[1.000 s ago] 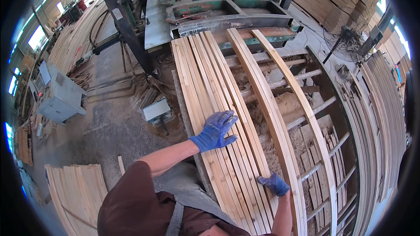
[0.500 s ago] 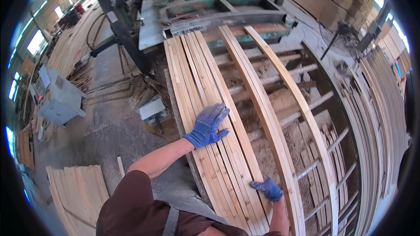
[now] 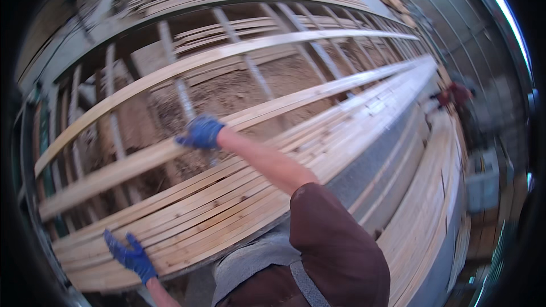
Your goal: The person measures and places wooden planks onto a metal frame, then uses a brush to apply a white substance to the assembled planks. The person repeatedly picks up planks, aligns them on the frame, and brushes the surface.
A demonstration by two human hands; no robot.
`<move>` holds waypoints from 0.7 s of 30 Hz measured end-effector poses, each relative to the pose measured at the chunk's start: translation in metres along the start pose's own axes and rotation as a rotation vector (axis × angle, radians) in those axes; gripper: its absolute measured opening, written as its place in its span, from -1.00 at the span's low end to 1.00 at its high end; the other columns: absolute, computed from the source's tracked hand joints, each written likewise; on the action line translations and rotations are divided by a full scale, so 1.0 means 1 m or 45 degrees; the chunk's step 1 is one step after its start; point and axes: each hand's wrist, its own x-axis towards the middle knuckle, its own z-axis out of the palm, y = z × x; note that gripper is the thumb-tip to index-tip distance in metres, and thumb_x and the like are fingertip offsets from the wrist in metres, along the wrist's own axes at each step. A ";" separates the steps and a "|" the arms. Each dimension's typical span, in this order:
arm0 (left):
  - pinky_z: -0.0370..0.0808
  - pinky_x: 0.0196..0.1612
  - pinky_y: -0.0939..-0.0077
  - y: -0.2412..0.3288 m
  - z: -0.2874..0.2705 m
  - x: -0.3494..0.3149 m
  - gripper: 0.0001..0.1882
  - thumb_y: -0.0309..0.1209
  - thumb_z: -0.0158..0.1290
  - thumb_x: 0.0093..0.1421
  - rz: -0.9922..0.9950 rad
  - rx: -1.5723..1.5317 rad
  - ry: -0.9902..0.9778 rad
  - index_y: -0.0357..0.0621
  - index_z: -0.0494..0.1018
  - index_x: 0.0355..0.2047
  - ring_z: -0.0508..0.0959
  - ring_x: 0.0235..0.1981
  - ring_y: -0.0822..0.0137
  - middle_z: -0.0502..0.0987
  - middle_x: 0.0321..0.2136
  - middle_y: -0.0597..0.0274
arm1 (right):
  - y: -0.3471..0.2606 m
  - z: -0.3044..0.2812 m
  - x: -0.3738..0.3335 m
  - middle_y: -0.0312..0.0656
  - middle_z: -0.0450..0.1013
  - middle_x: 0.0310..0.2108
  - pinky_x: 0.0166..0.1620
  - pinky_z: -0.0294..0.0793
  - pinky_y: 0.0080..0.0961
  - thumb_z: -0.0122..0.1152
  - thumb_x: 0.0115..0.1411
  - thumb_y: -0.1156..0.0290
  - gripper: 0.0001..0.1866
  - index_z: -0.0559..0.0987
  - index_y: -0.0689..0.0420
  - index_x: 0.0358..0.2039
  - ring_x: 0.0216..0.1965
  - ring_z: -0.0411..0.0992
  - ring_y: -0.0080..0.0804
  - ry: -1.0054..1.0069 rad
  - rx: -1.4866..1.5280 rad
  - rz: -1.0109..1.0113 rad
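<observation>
On a long slatted rack (image 3: 170,40) in a sawmill shed: a broad bed of pale wooden strips (image 3: 318,153) running from near left to far right. Just beyond it, a single plank (image 3: 114,170) lying apart across the rack's bars, gripped at its near edge by the blue-gloved right hand (image 3: 200,132), arm outstretched. At near left, the blue-gloved left hand (image 3: 132,256), fingers spread, pressed flat on the strips. Far right, small and blurred, a person in red (image 3: 455,95).

Blue gloves on both hands (image 3: 200,132), dark maroon short sleeve, grey apron strap
</observation>
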 end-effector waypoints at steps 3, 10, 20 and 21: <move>0.21 0.33 0.25 -0.004 0.006 -0.009 -0.37 -0.15 0.00 0.36 0.031 0.049 -0.020 -0.35 0.22 0.28 0.31 0.29 0.00 0.30 0.27 -0.12 | -0.029 0.019 -0.089 0.02 0.59 -0.40 -0.10 0.46 -0.02 -0.14 0.23 -0.24 -0.31 0.68 0.15 -0.42 -0.24 0.55 0.05 0.040 -0.071 0.045; 0.30 0.20 -0.14 -0.119 0.037 -0.041 -0.50 -0.18 -0.16 0.39 0.632 0.124 -0.085 -0.21 0.28 0.23 0.37 0.17 -0.10 0.39 0.11 -0.30 | -0.027 0.052 -0.149 0.02 0.55 -0.35 -0.14 0.45 -0.09 0.20 0.07 -0.01 -0.55 0.61 0.16 -0.27 -0.23 0.51 0.02 0.990 0.260 0.019; 0.32 0.21 0.21 0.149 0.021 -0.098 -0.48 -0.17 -0.06 0.40 0.401 -1.122 -0.717 -0.25 0.31 0.23 0.40 0.13 0.10 0.42 0.13 -0.10 | 0.013 0.260 -0.433 -0.21 0.51 -0.43 -0.32 0.51 -0.49 0.15 0.34 0.20 -0.69 0.57 0.22 -0.16 -0.46 0.46 -0.55 1.793 1.538 0.900; 0.26 0.29 0.19 0.240 -0.033 -0.115 -0.36 -0.13 -0.02 0.38 0.658 -1.024 -0.761 -0.34 0.21 0.29 0.33 0.27 0.00 0.34 0.23 -0.15 | 0.019 0.340 -0.456 -0.23 0.50 -0.45 -0.37 0.49 -0.51 0.15 0.34 0.18 -0.70 0.58 0.18 -0.18 -0.51 0.43 -0.53 1.736 1.533 1.045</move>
